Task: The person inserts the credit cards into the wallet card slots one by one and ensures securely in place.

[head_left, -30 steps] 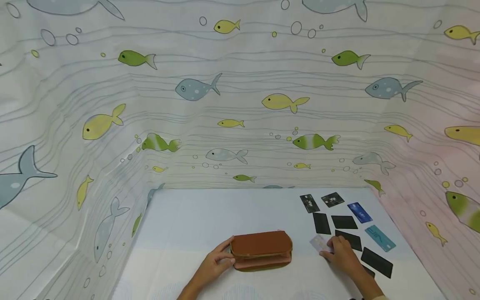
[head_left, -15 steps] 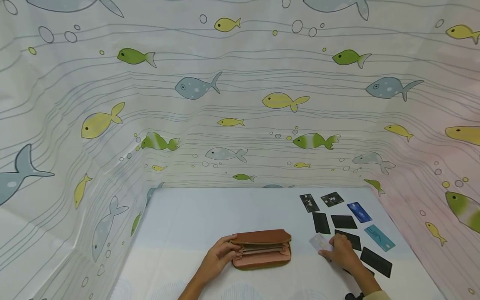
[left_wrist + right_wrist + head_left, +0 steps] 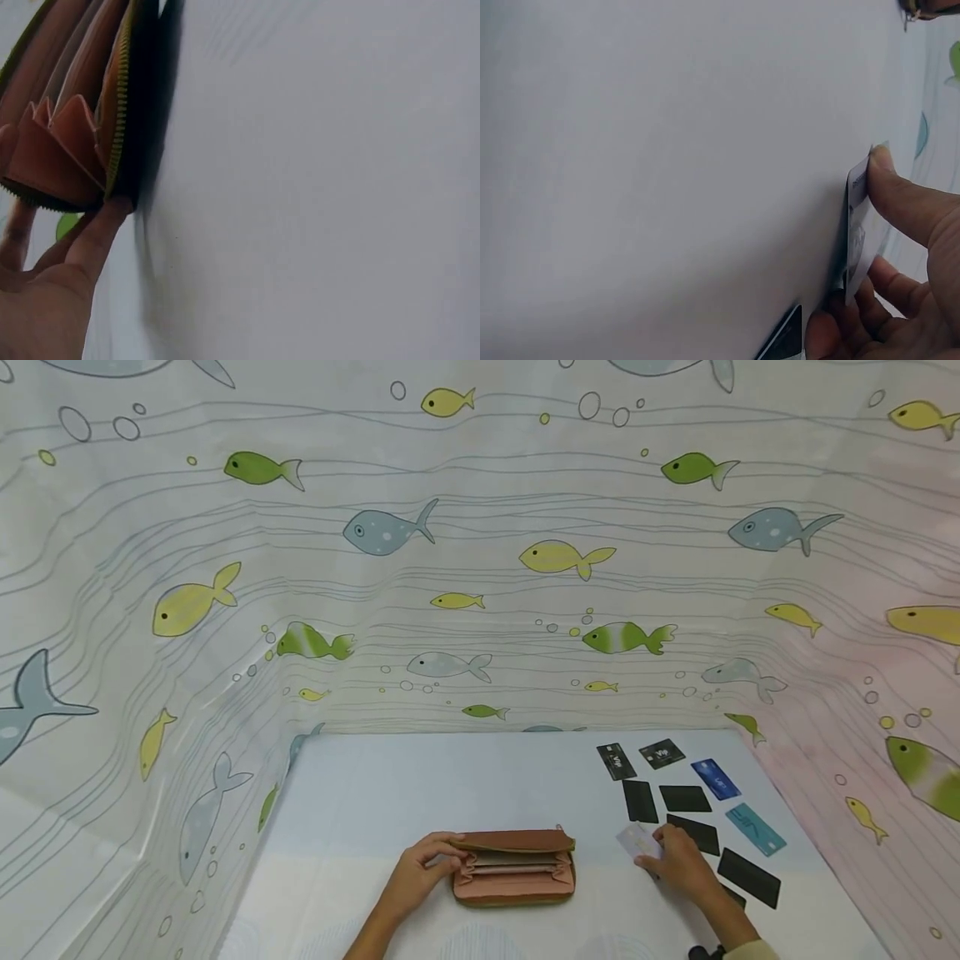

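Observation:
A brown zip-around wallet (image 3: 516,888) lies unzipped on the table, its pink compartments facing me. My left hand (image 3: 417,873) grips its left end, with fingers at the raised top flap. The left wrist view shows the wallet (image 3: 73,142) from its end, the zipper teeth and folded gussets visible, and fingers of my left hand (image 3: 56,292) against it. To the right, my right hand (image 3: 681,862) pinches a pale card (image 3: 636,841) by its edges. In the right wrist view, the card (image 3: 859,232) is tilted between the thumb and fingers of my right hand (image 3: 922,247).
Several cards lie on the white table (image 3: 390,793) at the right, around and beyond my right hand. Among them are a black VIP card (image 3: 662,753), a blue card (image 3: 716,779), a teal card (image 3: 755,829) and a plain black card (image 3: 749,877). Fish-patterned cloth (image 3: 450,635) surrounds the table.
My left hand has lifted the wallet's top flap, so the inside compartments now show. The wallet has shifted slightly left. My right hand has stayed nearly in place with the pale card.

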A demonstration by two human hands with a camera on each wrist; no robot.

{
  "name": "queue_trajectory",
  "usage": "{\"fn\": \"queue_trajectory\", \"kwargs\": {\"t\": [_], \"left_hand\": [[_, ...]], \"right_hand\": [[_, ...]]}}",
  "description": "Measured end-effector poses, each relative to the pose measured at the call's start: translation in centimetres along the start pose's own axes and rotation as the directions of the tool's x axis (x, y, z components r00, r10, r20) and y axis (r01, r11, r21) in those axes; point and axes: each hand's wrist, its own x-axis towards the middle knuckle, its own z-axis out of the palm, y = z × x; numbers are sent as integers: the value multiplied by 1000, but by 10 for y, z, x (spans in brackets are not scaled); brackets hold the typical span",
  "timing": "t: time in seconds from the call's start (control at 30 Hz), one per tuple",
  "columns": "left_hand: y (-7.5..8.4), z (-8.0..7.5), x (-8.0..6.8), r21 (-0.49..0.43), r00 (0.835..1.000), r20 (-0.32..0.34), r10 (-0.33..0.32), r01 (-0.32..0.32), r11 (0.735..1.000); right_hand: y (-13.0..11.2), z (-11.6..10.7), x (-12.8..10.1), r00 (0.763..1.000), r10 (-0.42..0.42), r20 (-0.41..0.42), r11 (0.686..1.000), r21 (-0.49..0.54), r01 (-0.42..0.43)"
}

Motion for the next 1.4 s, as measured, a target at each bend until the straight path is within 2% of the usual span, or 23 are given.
{"fn": "queue_trajectory", "kwargs": {"t": [0.13, 0.17, 0.37, 0.53, 0.63, 0.8, 0.97, 1.17, 1.27, 1.4], "left_hand": [[2, -2, 2, 13, 999, 21, -25, 25, 1000], [1, -2, 3, -9, 999, 30, -32, 32, 999], [-6, 0, 4, -139, 996, 86, -2, 14, 990], [-12, 0, 3, -177, 994, 108, 27, -8, 984], [-15, -1, 2, -166, 994, 105, 42, -24, 986], [-16, -3, 5, -105, 993, 98, 68, -57, 993], [-14, -5, 13, -65, 992, 109, 62, -55, 996], [-16, -4, 19, -85, 994, 92, 65, -57, 995], [-19, -2, 20, -95, 993, 87, 85, -76, 993], [-21, 0, 23, -106, 992, 96, 77, -67, 992]], "right_hand": [[-1, -1, -2, 1000, 16, -14, 1000, -12, -16], [-1, -1, -3, 1000, 17, -15, 1000, -17, -17], [-5, -3, -7, 1000, 19, 2, 1000, -1, -19], [-3, -5, -13, 999, 34, 24, 998, 50, -35], [-2, -8, -17, 1000, 15, 14, 997, 74, -16], [-3, -13, -19, 998, -37, -46, 994, 104, 41], [-10, -15, -19, 996, -39, -78, 988, 145, 51], [-29, -23, -23, 995, -40, -92, 965, 256, 63], [-40, -28, -22, 991, -66, -117, 962, 255, 94], [-59, -37, -22, 984, -98, -147, 962, 239, 131]]}}
